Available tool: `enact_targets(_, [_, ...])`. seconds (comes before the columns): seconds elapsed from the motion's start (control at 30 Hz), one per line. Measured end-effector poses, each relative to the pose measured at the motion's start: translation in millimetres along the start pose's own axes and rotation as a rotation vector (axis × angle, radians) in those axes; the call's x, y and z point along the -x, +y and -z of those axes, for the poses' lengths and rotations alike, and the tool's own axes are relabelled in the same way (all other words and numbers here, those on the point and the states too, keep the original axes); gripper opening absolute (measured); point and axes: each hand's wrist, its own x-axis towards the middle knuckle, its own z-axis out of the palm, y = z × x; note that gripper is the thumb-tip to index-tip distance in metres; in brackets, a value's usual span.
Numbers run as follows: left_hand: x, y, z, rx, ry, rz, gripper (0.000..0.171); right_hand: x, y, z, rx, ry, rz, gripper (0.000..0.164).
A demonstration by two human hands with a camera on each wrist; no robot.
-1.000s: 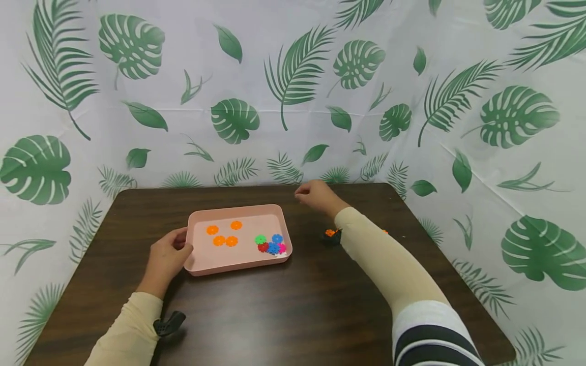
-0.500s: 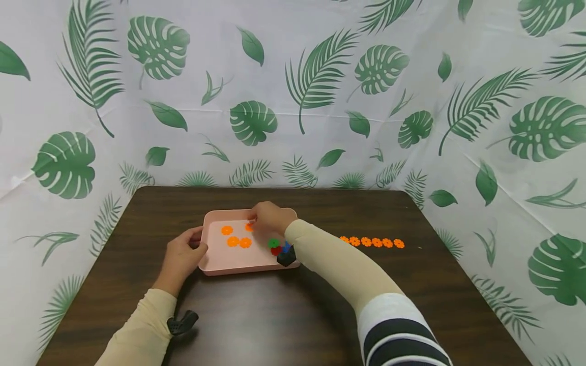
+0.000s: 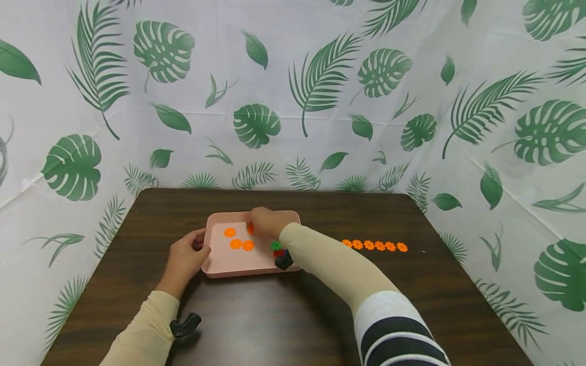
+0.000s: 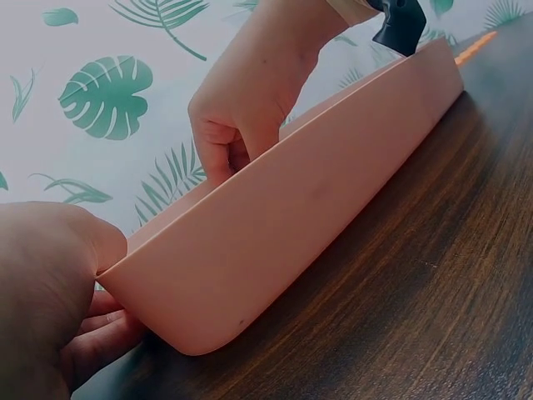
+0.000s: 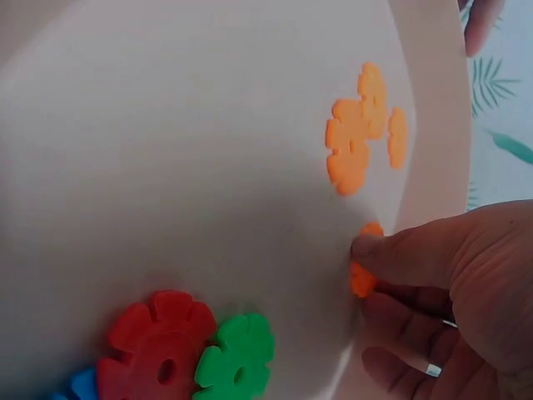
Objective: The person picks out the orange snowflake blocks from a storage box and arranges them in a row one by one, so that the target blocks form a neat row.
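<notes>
A shallow pink tray [image 3: 220,263] sits on the table. My left hand [image 3: 185,257] grips its left end; in the left wrist view, the thumb lies over the rim and fingers are outside the wall. Reaching inside, my right hand [image 3: 267,222] pinches an orange flower-shaped plastic disc [image 5: 363,282] between thumb and fingers near the far wall. Three more orange discs [image 3: 235,244] lie to its left. Beneath the right wrist are a green disc [image 5: 239,360], a red disc [image 5: 158,346] and part of a blue one [image 5: 81,385]; the sleeve partly covers that corner.
On the dark wooden table [image 3: 256,315], several orange discs [image 3: 369,245] form a row right of the tray, its left end meeting the right sleeve. Each wrist wears a black device [image 3: 185,325]. A leaf-print cloth [image 3: 220,168] hangs behind the table.
My right hand has moved left from beyond the tray's right end into the tray, and now pinches an orange disc. My left hand keeps its grip on the tray. The head view has shifted slightly.
</notes>
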Motion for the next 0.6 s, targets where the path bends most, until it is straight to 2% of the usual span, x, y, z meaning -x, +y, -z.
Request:
enact_targets(0.07, [-0.1, -0.3, -0.3, -0.005, -0.002, 0.000, 0.052, -3, -1, -1, 0.016, 0.005, 0.053, 0.007])
enact_targets(0.2, [0.2, 0.9, -0.7, -0.001, -0.009, 0.011, 0.052, -24, 0, -7, 0.078, 0.008, 0.160, 0.003])
enact_targets(0.3, [1.8, 3.2, -0.5, 0.005, -0.018, 0.020, 0.052, -32, 4, -10, 0.085, 0.001, 0.161, 0.005])
enact_targets(0.43, [4.1, 4.9, -0.5, 0.012, -0.021, 0.024, 0.051, -29, 13, -7, 0.077, 0.013, 0.206, 0.003])
enact_targets(0.53, [4.3, 4.7, -0.1, 0.007, -0.012, 0.014, 0.051, -18, 19, 2, 0.005, 0.039, 0.245, 0.006])
enact_targets(0.6, [4.0, 4.8, 1.3, 0.006, -0.007, 0.010, 0.051, -12, 23, 9, -0.090, 0.050, 0.234, 0.012])
